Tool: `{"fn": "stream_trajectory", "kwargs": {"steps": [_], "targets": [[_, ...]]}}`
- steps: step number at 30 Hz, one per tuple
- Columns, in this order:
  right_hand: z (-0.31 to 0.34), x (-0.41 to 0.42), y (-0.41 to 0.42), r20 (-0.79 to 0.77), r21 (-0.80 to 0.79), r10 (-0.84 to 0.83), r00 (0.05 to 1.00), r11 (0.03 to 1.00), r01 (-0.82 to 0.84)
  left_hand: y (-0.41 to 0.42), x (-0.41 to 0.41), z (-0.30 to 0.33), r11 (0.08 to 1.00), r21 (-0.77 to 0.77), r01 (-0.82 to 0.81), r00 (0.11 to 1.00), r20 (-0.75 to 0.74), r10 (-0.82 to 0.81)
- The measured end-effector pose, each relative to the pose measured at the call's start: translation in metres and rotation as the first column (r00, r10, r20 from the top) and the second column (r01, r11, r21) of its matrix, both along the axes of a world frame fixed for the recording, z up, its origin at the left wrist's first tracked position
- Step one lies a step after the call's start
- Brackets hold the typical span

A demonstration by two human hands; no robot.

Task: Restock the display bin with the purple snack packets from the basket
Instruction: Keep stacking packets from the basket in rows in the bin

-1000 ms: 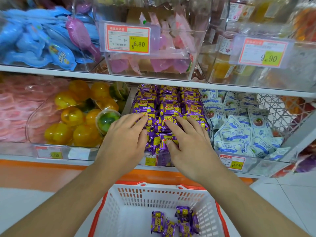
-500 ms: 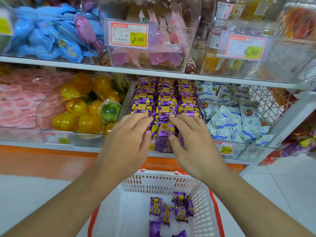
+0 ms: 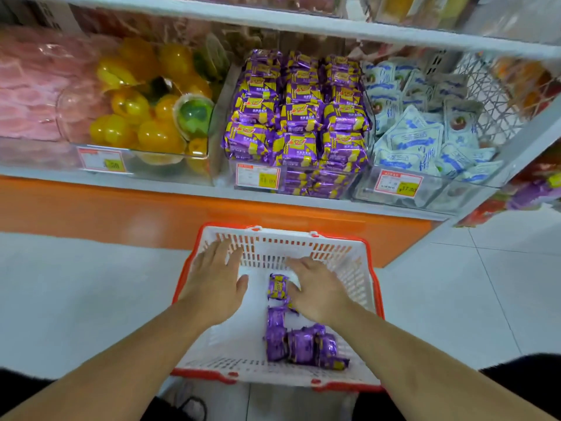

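- Fingers first: the left hand is spread flat, fingers straight and splayed, holding nothing, at lower centre of the frame over the left wall of the basket. The right hand is also loose and empty, fingers extended, its thumb side just beside the topmost purple packet.
- What changed: a second ago both hands were up at the shelf, pressing and squaring purple packets in the display bin; half a second ago they were there too. Now both have dropped into the basket and the view has tipped down with them.
- Meaning, as a judgement: one load is placed and tidied, and the next pick is beginning. Neither hand has closed on anything yet.
- The task's goods: the last purple snack packets lie in a loose cluster on the basket floor, lower centre, with one packet apart from them between the two hands. I count perhaps five or six; some overlap, so the number is unsure.
- Outward: the bin sits at upper centre, stacked in neat rows to its front lip, price tag below.
- Neighbours: yellow jelly cups to its left, white-and-blue sachets to its right.
- Remaining work looks small: a handful or two should empty the basket.
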State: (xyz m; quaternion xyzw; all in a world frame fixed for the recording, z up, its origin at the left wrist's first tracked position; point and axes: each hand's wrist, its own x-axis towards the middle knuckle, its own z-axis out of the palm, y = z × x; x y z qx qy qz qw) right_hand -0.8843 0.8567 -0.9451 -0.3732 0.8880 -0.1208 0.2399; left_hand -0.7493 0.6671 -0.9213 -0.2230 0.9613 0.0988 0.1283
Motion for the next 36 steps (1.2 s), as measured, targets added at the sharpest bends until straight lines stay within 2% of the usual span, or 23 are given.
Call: {"fn": "stream_trajectory", "kwargs": {"steps": [4,8,13,16,19,21,24,28,30,32,33,34,35,36], "targets": [[-0.063,0.008,-0.013,0.074,0.116,-0.053,0.996,0.992,0.044,-0.019,0.012,-0.032,0.983,-0.066,-0.174,0.972,0.149,0.182],[-0.116,0.009,-0.04,0.136,0.18,-0.093,0.986,0.981,0.068,-0.032,0.02,-0.059,0.954,-0.016,-0.299,0.928,0.226,0.295],[-0.173,0.006,-0.069,0.179,0.296,-0.114,0.977,0.954,0.057,-0.029,0.017,-0.08,0.951,-0.125,-0.283,0.928,0.216,0.304],[-0.19,0.007,-0.083,0.111,0.354,-0.115,0.987,0.933,0.069,-0.03,0.016,-0.081,0.946,-0.17,-0.277,0.921,0.235,0.312],[-0.194,0.006,-0.086,0.009,0.337,-0.1,0.995,0.937,0.091,-0.027,0.015,-0.078,0.943,-0.199,-0.266,0.914,0.257,0.313],[-0.194,0.004,-0.083,0.03,0.273,-0.12,0.992,0.956,0.108,-0.025,0.015,-0.074,0.941,-0.213,-0.262,0.912,0.263,0.313],[-0.178,0.0,-0.08,0.143,0.143,-0.142,0.98,0.982,0.122,-0.025,0.014,-0.07,0.943,-0.195,-0.271,0.902,0.29,0.32],[-0.116,-0.005,-0.074,0.261,-0.041,-0.014,0.965,0.999,0.026,-0.027,0.009,-0.061,0.936,-0.109,-0.333,0.873,0.338,0.35],[-0.072,-0.011,-0.071,0.275,-0.121,0.077,0.958,0.992,-0.045,-0.026,0.005,-0.046,0.941,-0.069,-0.331,0.895,0.294,0.336],[-0.022,-0.016,-0.067,0.253,-0.195,0.156,0.955,0.975,-0.108,-0.022,-0.003,-0.023,0.955,-0.035,-0.296,0.939,0.171,0.297],[0.005,-0.018,-0.066,0.228,-0.23,0.183,0.956,0.964,-0.13,-0.021,-0.009,-0.011,0.957,0.014,-0.291,0.953,0.095,0.288],[0.03,-0.019,-0.063,0.199,-0.262,0.201,0.959,0.954,-0.145,-0.02,-0.017,0.005,0.94,0.128,-0.316,0.949,0.035,0.314],[0.056,-0.021,-0.059,0.171,-0.29,0.213,0.962,0.944,-0.158,-0.02,-0.026,0.024,0.89,0.293,-0.349,0.93,-0.01,0.368],[0.08,-0.022,-0.054,0.142,-0.31,0.221,0.965,0.936,-0.169,-0.017,-0.035,0.047,0.778,0.492,-0.391,0.889,-0.018,0.458]]}}
